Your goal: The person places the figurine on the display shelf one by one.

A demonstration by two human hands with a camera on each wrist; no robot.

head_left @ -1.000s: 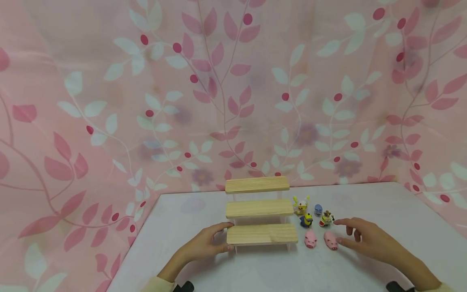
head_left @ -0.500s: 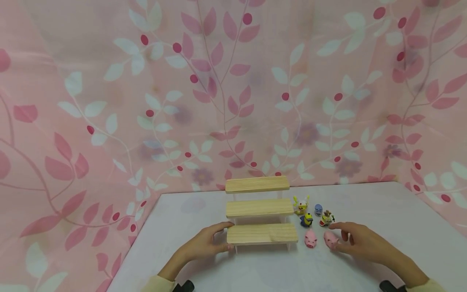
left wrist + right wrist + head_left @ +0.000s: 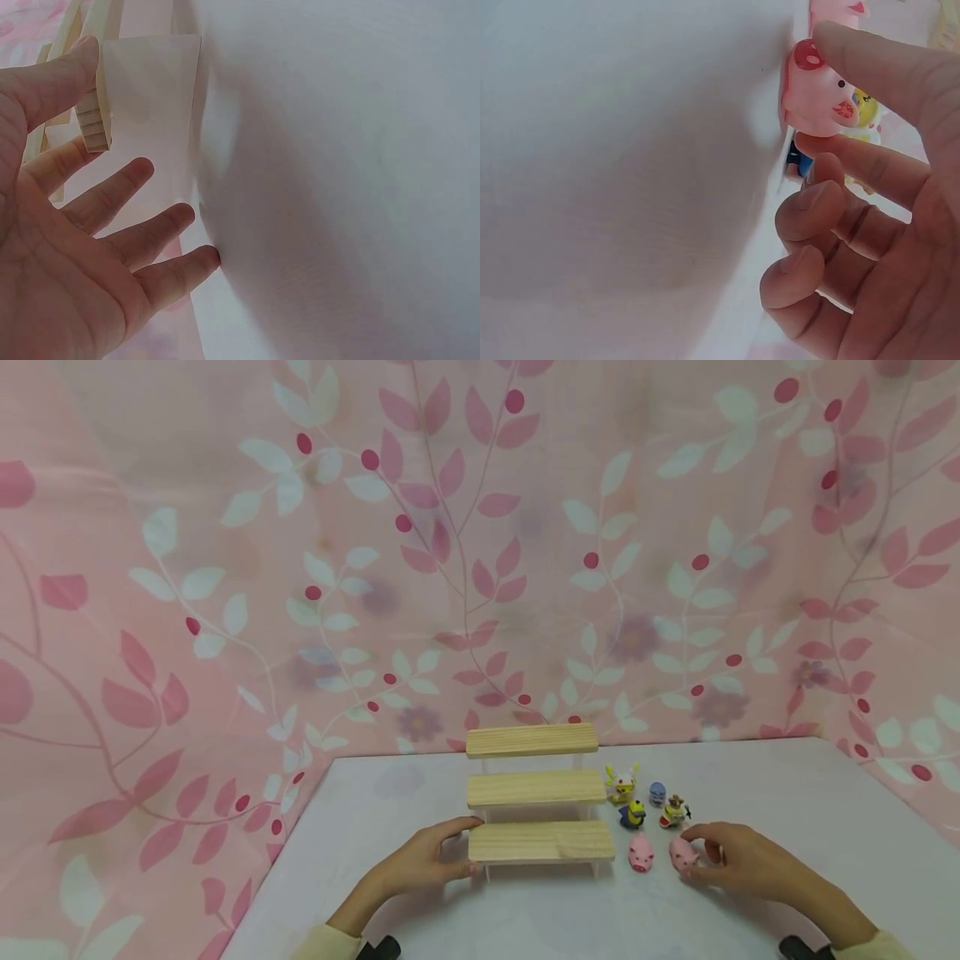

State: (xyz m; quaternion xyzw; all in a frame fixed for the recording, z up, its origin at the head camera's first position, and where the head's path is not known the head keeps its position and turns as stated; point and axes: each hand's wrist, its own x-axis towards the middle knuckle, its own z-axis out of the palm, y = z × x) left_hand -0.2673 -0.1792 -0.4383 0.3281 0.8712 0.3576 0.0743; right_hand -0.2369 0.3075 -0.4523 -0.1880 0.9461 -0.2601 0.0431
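Observation:
A three-tier display stand [image 3: 540, 843] with pale wooden steps and whitish supports stands mid-table. My left hand [image 3: 416, 864] pinches the left end of its lowest step between thumb and forefinger; in the left wrist view the other fingers [image 3: 154, 232] are spread. My right hand [image 3: 753, 862] has thumb and forefinger on either side of a pink toy pig [image 3: 682, 854], which sits on the table. Seen from the right wrist, the thumb lies by the red snout of the pig [image 3: 817, 101] and the remaining fingers curl loosely. A second pink toy pig [image 3: 641, 853] sits just left of it.
Behind the pigs stand several small figures: a yellow one with a dark blue body [image 3: 632, 815], a yellow-and-white one with tall ears [image 3: 621, 785], a blue one [image 3: 657, 793] and one with a brown hat [image 3: 674, 812]. Floral pink cloth [image 3: 525, 568] hangs behind the white table [image 3: 405, 785].
My right hand has moved a little left, and its thumb and forefinger have closed about the right-hand pig. The left hand keeps its place on the stand.

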